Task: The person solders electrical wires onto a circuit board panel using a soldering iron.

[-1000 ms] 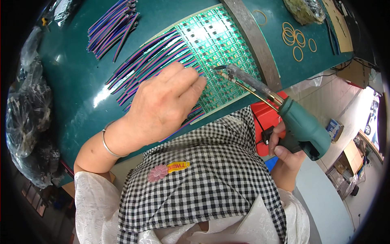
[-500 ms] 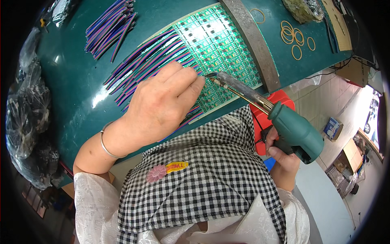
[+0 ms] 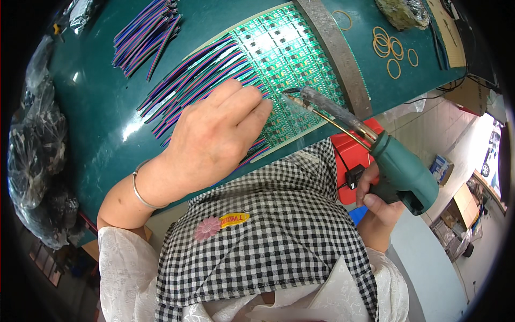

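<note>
My right hand [image 3: 380, 199] grips the handle of a green soldering gun [image 3: 403, 169]. Its tip and a thin feed tube [image 3: 338, 124] point left, apart from my left hand and over a green circuit board panel [image 3: 306, 70]. Rows of small parts cover the panel. My left hand [image 3: 217, 131] is closed at the panel's left edge, palm down, its fingertips hidden beneath it. Multi-coloured ribbon wires [image 3: 185, 86] fan out leftward from that edge, some passing under this hand.
A metal bar [image 3: 338, 59] lies across the panel's right part. Beyond it are rubber bands [image 3: 382, 43]. A bundle of loose wires [image 3: 145, 40] lies at the back left of the green table [image 3: 96, 107]. Plastic bags [image 3: 37, 155] hang left; a red object [image 3: 346, 153] sits near the right hand.
My right hand has drawn the soldering gun right, so its tip has moved away from my left fingers. The left hand stays nearly still; the panel looks barely shifted.
</note>
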A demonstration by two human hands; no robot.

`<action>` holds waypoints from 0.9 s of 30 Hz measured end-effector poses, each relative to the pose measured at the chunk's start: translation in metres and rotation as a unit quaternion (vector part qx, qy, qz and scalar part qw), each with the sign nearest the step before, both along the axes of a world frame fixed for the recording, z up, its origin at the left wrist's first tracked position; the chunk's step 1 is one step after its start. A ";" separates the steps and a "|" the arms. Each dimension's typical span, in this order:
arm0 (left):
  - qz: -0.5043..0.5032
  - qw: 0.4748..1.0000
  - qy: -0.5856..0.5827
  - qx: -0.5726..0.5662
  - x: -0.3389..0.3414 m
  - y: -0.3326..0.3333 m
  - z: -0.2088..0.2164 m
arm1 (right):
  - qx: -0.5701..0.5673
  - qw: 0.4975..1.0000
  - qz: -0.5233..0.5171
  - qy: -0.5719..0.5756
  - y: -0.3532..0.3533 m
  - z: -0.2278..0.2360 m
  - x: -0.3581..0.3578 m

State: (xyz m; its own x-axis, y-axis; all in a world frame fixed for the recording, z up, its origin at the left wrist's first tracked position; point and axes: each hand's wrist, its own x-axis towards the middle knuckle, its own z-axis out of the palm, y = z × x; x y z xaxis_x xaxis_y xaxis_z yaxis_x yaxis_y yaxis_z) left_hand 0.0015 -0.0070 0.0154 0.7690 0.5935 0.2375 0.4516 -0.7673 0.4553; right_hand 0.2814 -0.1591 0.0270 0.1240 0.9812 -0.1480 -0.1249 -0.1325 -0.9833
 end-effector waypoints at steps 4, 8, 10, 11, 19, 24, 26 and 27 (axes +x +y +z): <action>0.004 1.000 -0.001 0.001 -0.001 0.000 -0.001 | -0.030 0.999 0.002 0.013 -0.007 0.000 0.002; 0.007 1.000 -0.008 0.002 0.000 -0.001 -0.002 | -0.039 0.999 -0.030 0.011 -0.008 0.001 -0.002; 0.007 1.000 -0.007 0.001 0.000 -0.001 -0.001 | -0.040 0.999 -0.027 0.008 -0.010 -0.002 -0.002; 0.007 1.000 -0.005 0.000 0.000 -0.001 -0.001 | -0.037 0.999 -0.022 0.005 -0.010 -0.003 -0.001; 0.012 1.000 -0.005 -0.006 0.002 -0.003 -0.001 | -0.027 0.999 0.024 -0.033 -0.012 -0.009 0.004; 0.012 1.000 0.000 -0.003 0.001 -0.003 -0.001 | -0.046 0.999 -0.018 0.001 -0.009 -0.003 0.005; 0.011 1.000 0.004 0.005 0.003 -0.004 -0.001 | -0.039 0.999 -0.031 0.004 -0.007 0.000 -0.001; 0.010 1.000 0.004 0.006 0.003 -0.004 -0.001 | -0.032 0.999 -0.043 0.007 -0.006 0.001 -0.003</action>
